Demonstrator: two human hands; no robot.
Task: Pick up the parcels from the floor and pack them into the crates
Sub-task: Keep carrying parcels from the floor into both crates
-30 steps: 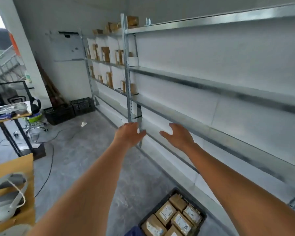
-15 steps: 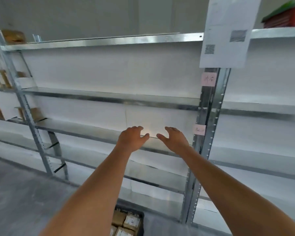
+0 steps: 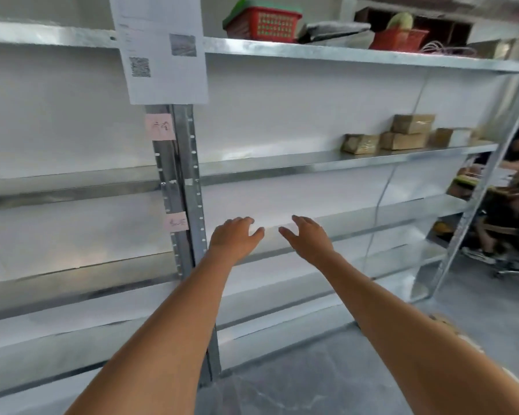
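Your fingers (image 3: 246, 221) on both the left hand (image 3: 234, 238) and the right hand (image 3: 307, 236) are relaxed and hold nothing, probably ready for the next parcel. Beyond them is only the shelf (image 3: 327, 164); no floor parcels or crates are visible.

It was a storeroom or small warehouse: long metal shelves (image 3: 312, 166) stood against a white wall on a concrete floor (image 3: 312, 381), with cardboard boxes (image 3: 402, 136), red baskets (image 3: 264, 23) and a printed sheet (image 3: 162, 49).
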